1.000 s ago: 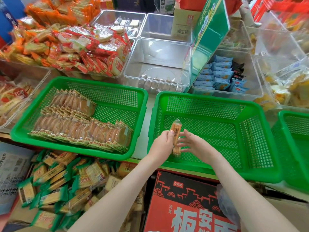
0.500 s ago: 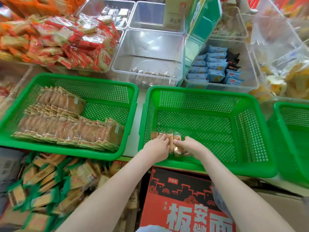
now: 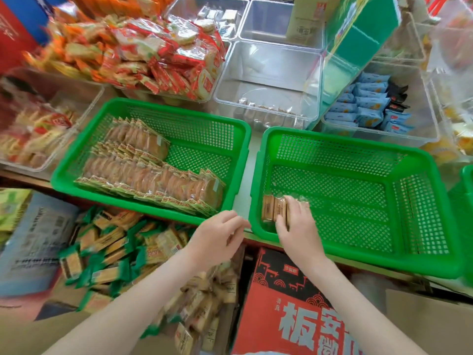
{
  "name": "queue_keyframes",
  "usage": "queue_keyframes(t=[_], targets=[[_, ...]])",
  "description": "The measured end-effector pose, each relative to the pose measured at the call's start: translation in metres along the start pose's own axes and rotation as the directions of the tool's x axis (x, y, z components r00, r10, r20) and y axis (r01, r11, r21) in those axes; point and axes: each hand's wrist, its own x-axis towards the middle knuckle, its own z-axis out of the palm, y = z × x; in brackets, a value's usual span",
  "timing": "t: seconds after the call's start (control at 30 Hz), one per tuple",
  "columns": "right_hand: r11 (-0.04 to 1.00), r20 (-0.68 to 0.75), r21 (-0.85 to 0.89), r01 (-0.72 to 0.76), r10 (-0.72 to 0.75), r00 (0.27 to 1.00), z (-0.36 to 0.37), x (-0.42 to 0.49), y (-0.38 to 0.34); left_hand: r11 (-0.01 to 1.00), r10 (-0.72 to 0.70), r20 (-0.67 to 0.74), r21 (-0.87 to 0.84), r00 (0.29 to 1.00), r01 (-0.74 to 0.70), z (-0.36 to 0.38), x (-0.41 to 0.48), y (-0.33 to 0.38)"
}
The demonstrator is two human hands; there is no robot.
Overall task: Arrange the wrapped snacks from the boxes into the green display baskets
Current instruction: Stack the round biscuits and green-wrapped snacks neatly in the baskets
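In the head view, our right grip lies flat on a short row of wrapped snacks in the near left corner of the right green basket. Its fingers are nearly straight and curl round nothing. Our left grip hovers just left of it, outside that basket, loosely bent and holding nothing. Further left, the other green basket carries rows of wrapped cakes. Below the left grip lie green-wrapped bars; below the right, a red box.
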Motion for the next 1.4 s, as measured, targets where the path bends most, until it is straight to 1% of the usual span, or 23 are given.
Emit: queue_keyframes(t=[0.03, 0.07, 0.13, 0.2, 0.23, 0.3, 0.37, 0.47, 0.53, 0.57, 0.63, 0.7, 0.83, 0.93, 1.0, 1.07, 1.13, 1.17, 1.2, 1.27, 1.33, 1.37, 1.4], targets=[[0.991, -0.060, 0.005, 0.134, -0.133, 0.989, 0.006, -0.009, -0.013, 0.999, -0.010, -0.002, 0.042, 1.000, 0.010, -0.010, -0.016, -0.011], [0.966, -0.067, 0.017, 0.260, -0.258, 0.964, 0.014, -0.018, -0.028, 0.995, -0.022, 0.007, 0.093, 1.000, 0.021, -0.019, -0.032, -0.022], [0.869, 0.038, -0.006, 0.495, -0.494, 0.868, 0.037, -0.034, -0.051, 0.980, -0.045, 0.071, 0.196, 0.996, 0.030, -0.035, -0.063, -0.047], [0.776, 0.238, -0.086, 0.625, -0.593, 0.769, 0.066, -0.045, -0.069, 0.943, -0.084, 0.155, 0.332, 0.984, 0.029, -0.050, -0.087, -0.071], [0.752, 0.334, -0.131, 0.646, -0.580, 0.743, 0.082, -0.048, -0.074, 0.909, -0.122, 0.214, 0.416, 0.969, 0.022, -0.056, -0.096, -0.082], [0.759, 0.496, -0.220, 0.613, -0.454, 0.740, 0.112, -0.049, -0.080, 0.820, -0.219, 0.347, 0.572, 0.912, -0.021, -0.060, -0.109, -0.102], [0.748, 0.629, -0.303, 0.591, -0.309, 0.713, 0.137, -0.051, -0.083, 0.774, -0.271, 0.444, 0.628, 0.854, -0.081, -0.058, -0.117, -0.114], [0.676, 0.698, -0.399, 0.619, -0.214, 0.684, 0.158, -0.052, -0.092, 0.697, -0.289, 0.493, 0.696, 0.821, -0.172, -0.058, -0.121, -0.123], [0.688, 0.696, -0.421, 0.592, -0.173, 0.697, 0.166, -0.052, -0.099, 0.664, -0.320, 0.541, 0.713, 0.778, -0.223, -0.050, -0.122, -0.134], [0.707, 0.692, -0.426, 0.565, -0.147, 0.706, 0.168, -0.052, -0.103, 0.654, -0.377, 0.586, 0.717, 0.717, -0.243, -0.048, -0.117, -0.137], [0.749, 0.661, -0.417, 0.515, -0.138, 0.737, 0.169, -0.053, -0.108, 0.653, -0.393, 0.634, 0.702, 0.666, -0.283, -0.046, -0.106, -0.135], [0.785, 0.632, -0.398, 0.475, -0.140, 0.762, 0.168, -0.056, -0.108, 0.670, -0.335, 0.655, 0.671, 0.678, -0.317, -0.043, -0.101, -0.138], [0.863, 0.505, -0.336, 0.377, -0.173, 0.846, 0.167, -0.064, -0.102, 0.700, -0.185, 0.583, 0.643, 0.791, -0.310, -0.042, -0.107, -0.146], [0.946, 0.422, -0.190, 0.264, -0.164, 0.892, 0.155, -0.072, -0.102, 0.797, -0.091, 0.451, 0.568, 0.888, -0.206, -0.044, -0.118, -0.148], [0.999, 0.369, 0.020, 0.037, -0.042, 0.928, 0.140, -0.075, -0.110, 0.887, -0.075, 0.310, 0.455, 0.948, -0.079, -0.050, -0.125, -0.143], [0.938, 0.369, 0.274, -0.212, 0.101, 0.924, 0.124, -0.077, -0.121, 0.950, -0.169, 0.227, 0.298, 0.959, 0.097, -0.060, -0.125, -0.130], [0.820, 0.395, 0.455, -0.348, 0.164, 0.904, 0.110, -0.077, -0.132, 0.953, -0.301, 0.231, 0.093, 0.925, 0.287, -0.073, -0.120, -0.112], [0.754, 0.398, 0.533, -0.384, 0.176, 0.900, 0.102, -0.077, -0.135, 0.922, -0.367, 0.236, -0.032, 0.900, 0.385, -0.080, -0.115, -0.101], [0.688, 0.412, 0.593, -0.418, 0.187, 0.892, 0.096, -0.075, -0.138, 0.858, -0.433, 0.267, -0.172, 0.861, 0.485, -0.086, -0.110, -0.091], [0.573, 0.424, 0.686, -0.448, 0.186, 0.886, 0.081, -0.071, -0.138, 0.667, -0.495, 0.356, -0.429, 0.793, 0.609, -0.095, -0.097, -0.068], [0.442, 0.419, 0.776, -0.449, 0.170, 0.892, 0.060, -0.064, -0.134, 0.476, -0.463, 0.446, -0.604, 0.766, 0.640, -0.097, -0.079, -0.042], [0.396, 0.404, 0.809, -0.434, 0.163, 0.900, 0.049, -0.060, -0.129, 0.430, -0.448, 0.460, -0.641, 0.767, 0.636, -0.097, -0.068, -0.030], [0.367, 0.379, 0.834, -0.412, 0.162, 0.911, 0.038, -0.055, -0.123, 0.423, -0.441, 0.464, -0.648, 0.769, 0.633, -0.096, -0.056, -0.018]])
